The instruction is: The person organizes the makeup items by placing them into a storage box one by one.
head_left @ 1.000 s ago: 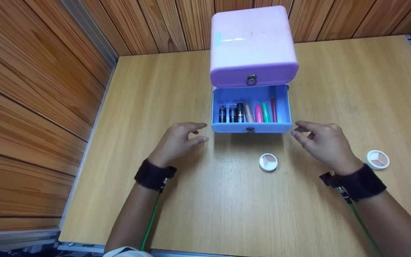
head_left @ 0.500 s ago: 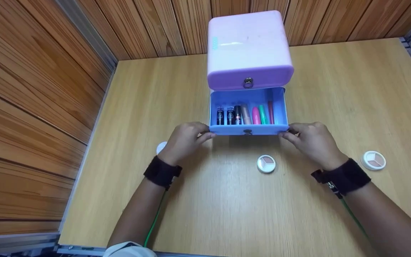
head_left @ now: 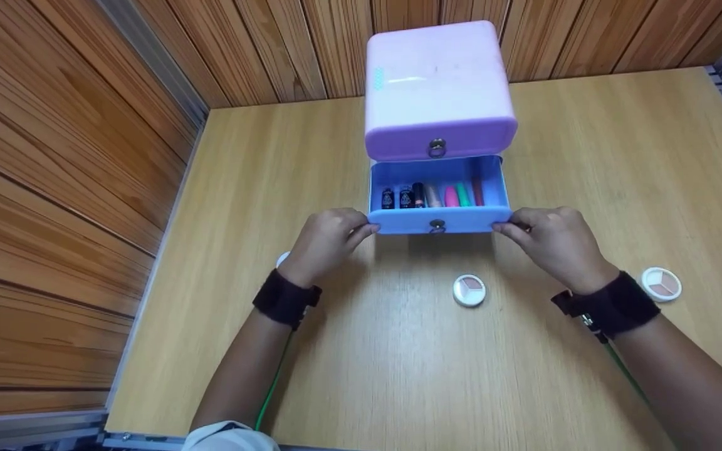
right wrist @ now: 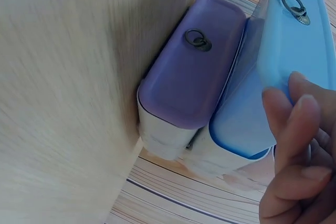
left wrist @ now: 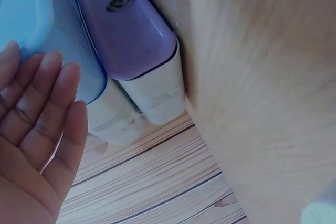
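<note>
A blue drawer [head_left: 398, 220] stands pulled out from a pink-topped chest [head_left: 436, 75]. My left hand [head_left: 329, 241] pinches the left end of its front, thumb on the face. At the right end, my right hand [head_left: 555, 244] grips the opposite corner between thumb and fingers. Both wrist views show fingertips at the drawer's corners. Inside lie two dark small bottles [head_left: 388, 198], a pink tube [head_left: 451, 196], a green tube [head_left: 463, 195] and other slim cosmetics, their lower ends hidden by the drawer front. A metal ring pull [head_left: 437, 226] hangs on the front.
Below the blue drawer is a shut purple drawer [right wrist: 184, 82]. Round three-pan palettes lie on the table, one [head_left: 469, 290] in front of the chest and one [head_left: 661, 284] by the right wrist. A white round thing [head_left: 282, 258] is mostly hidden behind the left wrist.
Both hands have come in from the sides and taken hold of the drawer's front corners. The drawer front now sits higher in view and covers more of the cosmetics.
</note>
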`<state>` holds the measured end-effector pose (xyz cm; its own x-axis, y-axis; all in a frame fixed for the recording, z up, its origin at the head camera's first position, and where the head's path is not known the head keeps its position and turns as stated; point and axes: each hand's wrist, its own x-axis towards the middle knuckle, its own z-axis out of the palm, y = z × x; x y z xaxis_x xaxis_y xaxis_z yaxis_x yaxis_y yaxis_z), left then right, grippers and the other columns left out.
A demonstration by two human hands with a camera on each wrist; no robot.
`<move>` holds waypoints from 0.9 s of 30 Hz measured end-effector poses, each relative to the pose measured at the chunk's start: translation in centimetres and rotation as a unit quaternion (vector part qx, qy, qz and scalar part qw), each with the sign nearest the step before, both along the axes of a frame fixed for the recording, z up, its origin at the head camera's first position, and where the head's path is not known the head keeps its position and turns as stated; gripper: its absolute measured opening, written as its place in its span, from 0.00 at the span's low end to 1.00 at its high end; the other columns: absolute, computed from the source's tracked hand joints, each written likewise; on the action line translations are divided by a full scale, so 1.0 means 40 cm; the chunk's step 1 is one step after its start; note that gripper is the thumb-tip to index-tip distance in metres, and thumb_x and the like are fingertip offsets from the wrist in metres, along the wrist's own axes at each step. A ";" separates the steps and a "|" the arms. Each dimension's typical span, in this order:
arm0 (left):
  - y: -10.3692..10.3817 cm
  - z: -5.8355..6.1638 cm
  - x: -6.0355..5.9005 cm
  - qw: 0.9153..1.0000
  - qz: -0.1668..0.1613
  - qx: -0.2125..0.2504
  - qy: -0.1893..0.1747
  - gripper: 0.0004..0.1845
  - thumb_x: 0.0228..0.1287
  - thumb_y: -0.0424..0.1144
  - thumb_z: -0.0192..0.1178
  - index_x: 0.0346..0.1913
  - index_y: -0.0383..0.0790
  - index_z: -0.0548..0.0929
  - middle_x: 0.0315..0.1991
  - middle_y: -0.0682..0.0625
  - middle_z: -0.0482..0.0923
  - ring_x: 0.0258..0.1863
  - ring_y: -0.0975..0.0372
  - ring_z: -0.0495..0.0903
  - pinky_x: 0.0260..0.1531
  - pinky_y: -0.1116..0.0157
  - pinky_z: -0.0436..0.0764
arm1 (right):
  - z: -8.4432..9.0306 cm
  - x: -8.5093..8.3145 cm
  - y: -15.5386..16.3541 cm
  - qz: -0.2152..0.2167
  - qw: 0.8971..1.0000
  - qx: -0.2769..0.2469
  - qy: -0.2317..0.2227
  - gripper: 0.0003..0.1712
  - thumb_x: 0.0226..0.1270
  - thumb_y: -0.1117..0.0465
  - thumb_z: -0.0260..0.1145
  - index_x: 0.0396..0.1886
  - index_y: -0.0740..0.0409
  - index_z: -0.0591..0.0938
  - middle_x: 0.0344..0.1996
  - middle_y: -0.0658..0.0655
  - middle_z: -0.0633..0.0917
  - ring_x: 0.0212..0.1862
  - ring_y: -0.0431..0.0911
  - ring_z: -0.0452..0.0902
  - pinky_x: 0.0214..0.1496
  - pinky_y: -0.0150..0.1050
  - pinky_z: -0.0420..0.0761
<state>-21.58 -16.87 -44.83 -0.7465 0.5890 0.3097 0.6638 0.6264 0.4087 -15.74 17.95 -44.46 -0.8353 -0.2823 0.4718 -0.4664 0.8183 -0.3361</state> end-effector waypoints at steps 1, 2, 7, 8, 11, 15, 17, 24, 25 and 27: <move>0.002 0.001 -0.003 1.000 0.002 -0.001 -0.001 0.16 0.71 0.48 0.57 0.36 0.40 0.89 0.26 0.54 0.81 0.22 0.65 0.72 0.20 0.70 0.71 | 0.001 -0.003 0.000 0.000 1.000 0.001 0.000 0.10 0.59 0.61 0.75 0.28 0.66 0.88 0.20 0.55 0.85 0.16 0.40 0.67 0.15 0.34 0.65; 0.003 0.002 -0.006 1.000 0.004 -0.003 -0.002 0.16 0.71 0.48 0.57 0.37 0.40 0.89 0.26 0.54 0.81 0.22 0.65 0.72 0.20 0.70 0.71 | 0.002 -0.007 0.001 0.000 1.000 0.002 0.000 0.10 0.59 0.61 0.74 0.28 0.66 0.88 0.19 0.54 0.85 0.16 0.40 0.66 0.15 0.34 0.64; 0.011 0.007 -0.024 1.000 0.013 -0.005 -0.016 0.17 0.72 0.48 0.56 0.39 0.40 0.89 0.27 0.54 0.81 0.22 0.65 0.72 0.20 0.70 0.70 | 0.002 -0.028 0.007 0.000 1.000 0.009 0.007 0.10 0.60 0.61 0.74 0.28 0.66 0.88 0.19 0.54 0.84 0.15 0.40 0.65 0.15 0.35 0.63; 0.013 0.007 -0.028 1.000 0.014 -0.004 -0.015 0.17 0.72 0.48 0.56 0.39 0.40 0.89 0.27 0.54 0.81 0.23 0.65 0.72 0.20 0.70 0.70 | 0.001 -0.032 0.007 0.000 1.000 0.008 0.007 0.11 0.60 0.61 0.74 0.28 0.66 0.88 0.19 0.54 0.84 0.15 0.40 0.65 0.14 0.35 0.63; 0.015 0.006 -0.039 1.000 0.013 -0.011 0.000 0.17 0.72 0.48 0.56 0.34 0.40 0.88 0.25 0.54 0.79 0.22 0.65 0.70 0.19 0.70 0.68 | 0.002 -0.046 0.009 -0.001 1.000 0.010 0.011 0.11 0.61 0.60 0.73 0.28 0.65 0.88 0.18 0.53 0.84 0.15 0.40 0.65 0.15 0.35 0.63; 0.020 0.000 -0.056 0.999 0.016 -0.020 0.019 0.18 0.73 0.48 0.56 0.29 0.40 0.85 0.22 0.55 0.75 0.20 0.66 0.68 0.18 0.70 0.67 | 0.002 -0.066 0.010 -0.009 1.000 0.012 0.007 0.11 0.62 0.59 0.73 0.27 0.64 0.88 0.17 0.51 0.82 0.16 0.41 0.65 0.16 0.36 0.62; 0.024 -0.001 -0.065 0.999 0.020 -0.017 0.018 0.18 0.73 0.48 0.56 0.29 0.41 0.85 0.21 0.55 0.73 0.19 0.66 0.68 0.18 0.70 0.67 | 0.001 -0.076 0.012 -0.015 1.000 0.012 -0.003 0.12 0.62 0.58 0.72 0.28 0.64 0.88 0.17 0.52 0.82 0.16 0.41 0.65 0.16 0.36 0.62; 0.037 -0.004 -0.098 0.999 0.029 -0.003 0.014 0.20 0.73 0.49 0.55 0.25 0.41 0.81 0.19 0.55 0.69 0.19 0.65 0.66 0.19 0.69 0.67 | 0.001 -0.112 0.017 -0.029 0.999 0.010 -0.024 0.13 0.64 0.58 0.71 0.29 0.66 0.87 0.19 0.55 0.84 0.17 0.43 0.70 0.18 0.38 0.68; 0.039 -0.004 -0.101 0.999 0.032 -0.003 0.014 0.20 0.73 0.49 0.55 0.24 0.41 0.80 0.19 0.54 0.69 0.19 0.65 0.66 0.19 0.69 0.66 | 0.001 -0.117 0.017 -0.029 0.999 0.010 -0.023 0.13 0.64 0.58 0.71 0.29 0.66 0.87 0.19 0.55 0.84 0.17 0.44 0.70 0.19 0.39 0.69; 0.041 -0.004 -0.107 0.999 0.039 -0.004 0.012 0.20 0.73 0.49 0.55 0.24 0.41 0.79 0.19 0.54 0.68 0.19 0.64 0.66 0.19 0.69 0.66 | 0.002 -0.127 0.017 -0.031 0.999 0.011 -0.023 0.14 0.64 0.58 0.71 0.29 0.66 0.87 0.19 0.55 0.84 0.17 0.44 0.71 0.19 0.39 0.69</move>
<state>-25.87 -15.24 -44.97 -0.7832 0.5316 0.3227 0.6217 0.6806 0.3877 -20.82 18.62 -44.39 -0.8720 -0.2399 0.4267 -0.3994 0.8526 -0.3370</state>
